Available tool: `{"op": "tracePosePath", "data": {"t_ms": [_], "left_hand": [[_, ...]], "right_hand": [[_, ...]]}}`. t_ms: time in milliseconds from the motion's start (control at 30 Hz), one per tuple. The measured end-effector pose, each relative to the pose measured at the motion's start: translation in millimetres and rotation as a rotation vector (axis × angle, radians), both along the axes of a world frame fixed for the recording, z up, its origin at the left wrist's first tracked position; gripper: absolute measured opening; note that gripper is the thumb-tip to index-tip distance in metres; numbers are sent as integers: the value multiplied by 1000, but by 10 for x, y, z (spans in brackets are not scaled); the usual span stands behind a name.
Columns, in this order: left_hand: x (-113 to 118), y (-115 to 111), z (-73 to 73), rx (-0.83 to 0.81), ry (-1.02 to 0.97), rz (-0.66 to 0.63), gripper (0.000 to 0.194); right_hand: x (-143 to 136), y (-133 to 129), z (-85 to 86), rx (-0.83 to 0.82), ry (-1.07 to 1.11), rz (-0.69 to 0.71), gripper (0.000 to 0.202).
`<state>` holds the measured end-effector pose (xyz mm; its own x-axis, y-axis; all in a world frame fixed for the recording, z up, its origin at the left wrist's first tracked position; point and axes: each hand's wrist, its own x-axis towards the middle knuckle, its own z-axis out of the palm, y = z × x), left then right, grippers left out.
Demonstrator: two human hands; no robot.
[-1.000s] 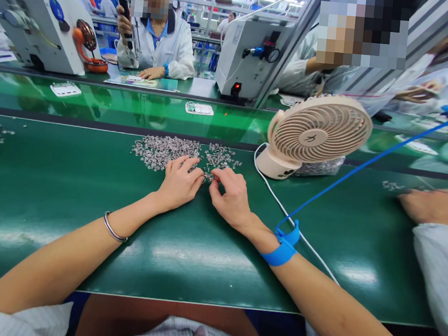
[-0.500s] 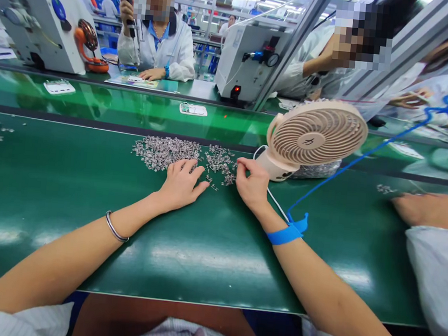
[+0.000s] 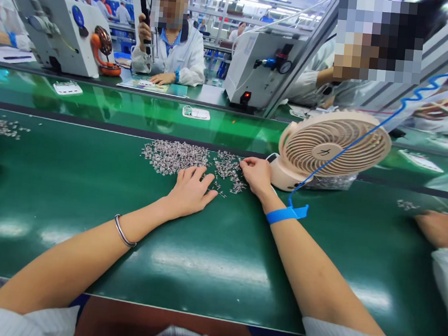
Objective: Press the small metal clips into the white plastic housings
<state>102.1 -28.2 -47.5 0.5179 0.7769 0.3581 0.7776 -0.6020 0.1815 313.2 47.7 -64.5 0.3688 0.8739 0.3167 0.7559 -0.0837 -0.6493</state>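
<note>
A heap of small shiny metal parts (image 3: 173, 156) lies on the green work surface, too fine for me to name. A looser, smaller group of the same parts (image 3: 227, 165) is spread just to its right. My left hand (image 3: 191, 190) rests palm down at the near edge of the heap, fingers apart, with the fingertips among the parts. At the right side of the smaller group is my right hand (image 3: 258, 175), its thumb and fingers pinched together. Whatever sits in that pinch is too small to make out.
A beige desk fan (image 3: 331, 146) stands right of my right hand, a clear bag (image 3: 332, 181) behind it. A blue wrist strap (image 3: 286, 214) and coiled cord run from my right wrist. Co-workers' hands (image 3: 440, 229) are at the sides. A green belt (image 3: 135, 103) carries white panels.
The view has shifted slightly, moving the scene rightward. My right hand has moved a little toward the back edge of the smaller group. My left hand stays by the heap.
</note>
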Motion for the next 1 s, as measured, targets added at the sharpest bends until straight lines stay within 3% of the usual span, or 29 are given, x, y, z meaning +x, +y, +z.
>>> {"op": "tracePosePath", "data": {"t_ms": [233, 500, 667, 1000], "left_hand": [[-3, 5, 10, -7, -1, -6, 36], [-3, 11, -1, -2, -3, -4, 35], [-6, 16, -12, -4, -4, -9, 35], [-8, 17, -6, -11, 3, -18, 36]], "right_hand": [[11, -75, 15, -13, -55, 25, 19], [18, -37, -13, -20, -134, 75, 45], [39, 33, -39, -24, -181, 65, 50], [25, 141, -55, 53, -219, 47, 23]]}}
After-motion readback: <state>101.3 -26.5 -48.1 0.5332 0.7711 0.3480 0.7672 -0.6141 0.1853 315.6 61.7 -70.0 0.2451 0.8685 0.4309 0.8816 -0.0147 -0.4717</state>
